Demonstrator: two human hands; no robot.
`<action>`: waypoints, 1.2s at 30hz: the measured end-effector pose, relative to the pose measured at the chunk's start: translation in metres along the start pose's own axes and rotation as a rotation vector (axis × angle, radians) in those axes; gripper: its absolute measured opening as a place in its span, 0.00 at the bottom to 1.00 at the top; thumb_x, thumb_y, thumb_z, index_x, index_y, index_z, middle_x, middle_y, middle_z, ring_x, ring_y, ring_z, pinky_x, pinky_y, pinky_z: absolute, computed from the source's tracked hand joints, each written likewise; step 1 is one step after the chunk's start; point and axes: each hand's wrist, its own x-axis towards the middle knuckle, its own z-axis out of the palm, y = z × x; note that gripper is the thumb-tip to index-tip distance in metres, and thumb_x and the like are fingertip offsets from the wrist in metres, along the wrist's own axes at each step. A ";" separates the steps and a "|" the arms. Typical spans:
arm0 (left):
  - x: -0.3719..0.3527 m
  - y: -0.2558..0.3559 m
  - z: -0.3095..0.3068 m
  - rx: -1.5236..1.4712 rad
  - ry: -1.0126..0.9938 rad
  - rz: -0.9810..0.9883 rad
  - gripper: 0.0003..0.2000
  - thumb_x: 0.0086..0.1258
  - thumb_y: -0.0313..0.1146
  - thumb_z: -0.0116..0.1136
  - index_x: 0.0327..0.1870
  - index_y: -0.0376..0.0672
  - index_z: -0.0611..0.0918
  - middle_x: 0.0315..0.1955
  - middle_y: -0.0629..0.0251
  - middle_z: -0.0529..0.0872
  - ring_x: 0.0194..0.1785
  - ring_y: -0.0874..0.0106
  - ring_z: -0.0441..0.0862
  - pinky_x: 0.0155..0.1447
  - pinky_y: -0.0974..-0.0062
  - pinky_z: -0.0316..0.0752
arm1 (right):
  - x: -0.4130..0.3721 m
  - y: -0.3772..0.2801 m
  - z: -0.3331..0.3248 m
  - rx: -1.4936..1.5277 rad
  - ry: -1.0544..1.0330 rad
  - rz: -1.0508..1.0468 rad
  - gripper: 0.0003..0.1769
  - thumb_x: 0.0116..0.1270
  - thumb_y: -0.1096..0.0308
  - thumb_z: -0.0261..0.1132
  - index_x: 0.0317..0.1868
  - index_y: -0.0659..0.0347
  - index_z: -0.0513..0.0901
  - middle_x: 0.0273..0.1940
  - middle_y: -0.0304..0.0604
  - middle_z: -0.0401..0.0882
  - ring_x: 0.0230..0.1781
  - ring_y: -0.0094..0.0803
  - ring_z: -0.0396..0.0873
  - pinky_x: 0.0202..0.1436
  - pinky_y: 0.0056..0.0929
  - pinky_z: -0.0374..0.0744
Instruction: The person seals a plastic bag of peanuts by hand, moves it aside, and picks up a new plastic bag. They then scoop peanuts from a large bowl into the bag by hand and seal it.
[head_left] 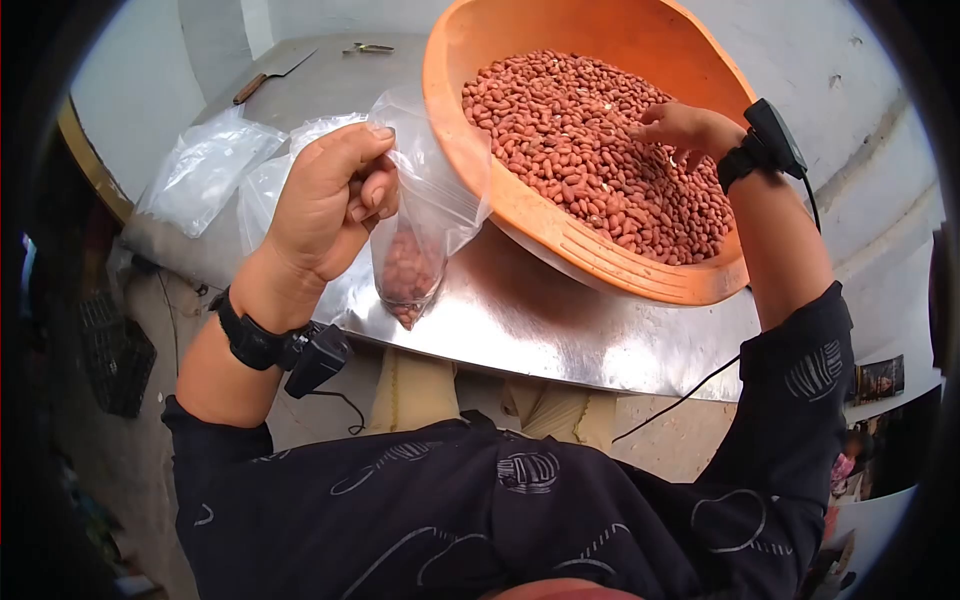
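My left hand [330,200] grips the mouth of a clear plastic bag [425,205] that hangs beside the rim of an orange bowl [600,255]. The bag's bottom holds a small heap of red-skinned peanuts [408,272]. The bowl is tilted toward me and full of peanuts [590,150]. My right hand [685,128] rests in the peanuts on the bowl's right side, fingers curled into the heap. Whether it holds any is hidden. Both wrists wear black bands with small devices and cables.
A shiny metal tabletop [520,320] carries the bowl. A pile of empty clear bags [205,165] lies at the left. A knife with a wooden handle [270,78] and a small metal tool [368,47] lie at the far edge. A white wall stands behind.
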 end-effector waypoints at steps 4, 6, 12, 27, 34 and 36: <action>-0.002 -0.004 -0.004 -0.011 -0.003 -0.019 0.10 0.69 0.33 0.51 0.25 0.42 0.73 0.12 0.71 0.70 0.15 0.83 0.58 0.27 0.81 0.61 | 0.025 -0.013 0.016 0.031 -0.040 -0.061 0.43 0.60 0.38 0.60 0.68 0.55 0.61 0.61 0.53 0.68 0.53 0.47 0.75 0.44 0.48 0.83; -0.002 -0.005 -0.006 -0.033 -0.018 -0.013 0.10 0.69 0.33 0.51 0.26 0.42 0.73 0.12 0.71 0.70 0.15 0.83 0.58 0.27 0.81 0.61 | 0.022 -0.027 0.026 0.044 0.005 -0.154 0.46 0.59 0.35 0.59 0.69 0.57 0.59 0.62 0.57 0.66 0.63 0.51 0.66 0.54 0.49 0.78; -0.003 -0.004 -0.007 -0.062 -0.041 -0.014 0.10 0.69 0.33 0.50 0.27 0.41 0.74 0.12 0.71 0.71 0.15 0.83 0.58 0.27 0.82 0.61 | 0.016 -0.069 0.067 -0.313 0.215 -0.517 0.34 0.65 0.46 0.58 0.64 0.60 0.66 0.55 0.61 0.70 0.57 0.53 0.70 0.61 0.40 0.69; -0.013 0.005 -0.003 0.146 0.016 -0.050 0.09 0.69 0.35 0.51 0.28 0.43 0.74 0.11 0.74 0.68 0.14 0.84 0.56 0.27 0.82 0.57 | 0.006 -0.049 0.044 -0.018 0.348 -0.719 0.07 0.62 0.72 0.61 0.36 0.67 0.77 0.26 0.37 0.73 0.27 0.22 0.73 0.31 0.23 0.73; -0.007 0.011 -0.001 0.138 0.027 -0.092 0.10 0.67 0.34 0.53 0.25 0.42 0.75 0.11 0.74 0.69 0.14 0.84 0.57 0.24 0.82 0.55 | -0.033 -0.089 0.022 0.661 0.095 -0.620 0.05 0.64 0.67 0.62 0.35 0.60 0.78 0.21 0.28 0.67 0.17 0.12 0.62 0.17 0.14 0.60; -0.005 0.008 0.000 0.130 0.013 -0.080 0.10 0.67 0.34 0.53 0.25 0.42 0.75 0.11 0.74 0.70 0.14 0.84 0.57 0.24 0.82 0.55 | -0.045 -0.116 0.019 0.719 0.039 -0.744 0.05 0.66 0.66 0.61 0.37 0.58 0.77 0.24 0.27 0.69 0.17 0.11 0.66 0.17 0.12 0.62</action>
